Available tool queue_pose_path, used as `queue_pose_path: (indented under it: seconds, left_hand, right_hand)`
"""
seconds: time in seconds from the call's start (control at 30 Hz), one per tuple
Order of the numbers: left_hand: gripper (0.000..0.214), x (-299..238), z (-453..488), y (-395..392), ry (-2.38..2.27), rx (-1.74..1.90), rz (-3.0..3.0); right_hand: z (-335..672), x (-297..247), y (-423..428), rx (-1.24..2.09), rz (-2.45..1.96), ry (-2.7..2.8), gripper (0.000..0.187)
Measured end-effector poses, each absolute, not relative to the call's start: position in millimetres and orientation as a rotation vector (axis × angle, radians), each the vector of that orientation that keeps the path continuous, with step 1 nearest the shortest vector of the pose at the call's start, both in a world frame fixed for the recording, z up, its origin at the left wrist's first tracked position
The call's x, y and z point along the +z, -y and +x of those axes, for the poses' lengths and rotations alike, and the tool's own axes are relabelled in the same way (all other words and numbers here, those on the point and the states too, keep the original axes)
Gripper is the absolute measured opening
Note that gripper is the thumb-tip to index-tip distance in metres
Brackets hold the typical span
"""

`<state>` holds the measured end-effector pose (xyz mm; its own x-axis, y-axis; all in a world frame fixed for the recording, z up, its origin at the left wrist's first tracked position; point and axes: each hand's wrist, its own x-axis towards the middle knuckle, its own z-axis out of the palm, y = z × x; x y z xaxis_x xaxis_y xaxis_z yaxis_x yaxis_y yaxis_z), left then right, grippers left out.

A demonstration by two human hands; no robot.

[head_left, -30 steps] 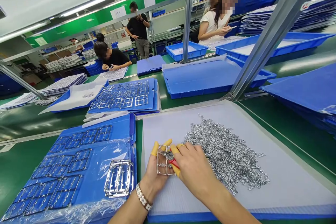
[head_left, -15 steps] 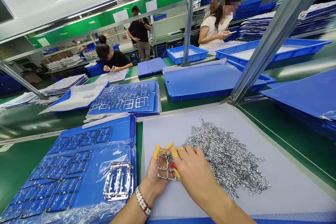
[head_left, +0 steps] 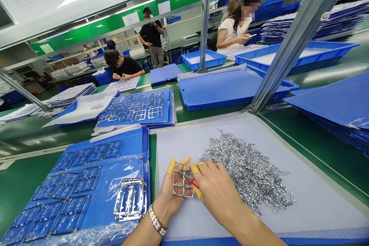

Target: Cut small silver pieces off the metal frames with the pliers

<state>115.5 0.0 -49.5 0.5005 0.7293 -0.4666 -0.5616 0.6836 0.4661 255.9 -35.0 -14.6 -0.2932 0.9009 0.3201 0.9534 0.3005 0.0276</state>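
Note:
My left hand (head_left: 170, 189), palm up with yellow finger cots on its fingertips, holds a small chrome sprue frame (head_left: 183, 195) with little parts on its bars. My right hand (head_left: 215, 186), also in yellow finger cots, is closed around red-handled nippers (head_left: 193, 182). Their metal jaws lie over the upper part of the frame; whether they bite on a bar is too small to tell. Just beyond my right hand spreads a heap of tiny shiny chrome parts (head_left: 245, 165) on a white sheet (head_left: 184, 134). A stack of chrome frames (head_left: 130, 199) lies left of my left hand.
Blue sheets (head_left: 108, 178) on the left carry rows of flat frames and clear plastic film. Behind, a blue board (head_left: 163, 121) bears more frames, beside a blue tray (head_left: 219, 88). A slanted metal post (head_left: 288, 57) rises at the right. Several people are across the bench.
My right hand and the nippers have shifted slightly to the right, so more of the red handle shows. My left hand and the frame stay nearly in place.

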Motion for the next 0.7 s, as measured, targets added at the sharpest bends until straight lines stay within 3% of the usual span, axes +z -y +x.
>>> queue_pose_path:
  seconds: [0.13, 0.43, 0.7]
  left_hand:
    - [0.062, -53, 112, -2, -0.67, 0.789, 0.263]
    - [0.06, -57, 112, -2, -0.689, 0.805, 0.278]
    - [0.057, -57, 112, -3, -0.726, 0.81, 0.296]
  right_hand:
    - [267, -23, 37, -0.212, -1.801, 2.293, 0.033]
    - [266, -25, 37, -0.095, -1.845, 2.281, 0.032]
    - [263, -27, 36, -0.194, -1.833, 2.37, 0.02]
